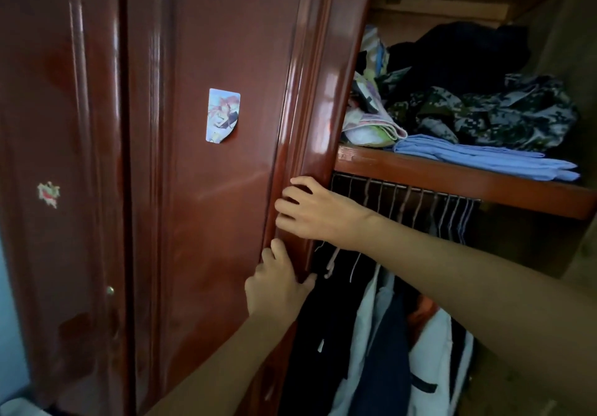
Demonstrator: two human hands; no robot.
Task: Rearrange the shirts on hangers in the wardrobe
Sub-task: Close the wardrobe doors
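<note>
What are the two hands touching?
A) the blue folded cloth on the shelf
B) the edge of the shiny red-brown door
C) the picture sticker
B: the left hand and right hand both lie on the edge of the glossy red-brown wooden wardrobe door.

Both hands are on the edge of the glossy red-brown wardrobe door [232, 189]: the right hand [318, 210] lays its fingers over the moulding, and the left hand [277, 286] below grips the edge. Behind it, hangers [420, 202] crowd a rail above dark and white shirts [381, 334], under a shelf [468, 183] of folded clothes [484, 115].
</note>
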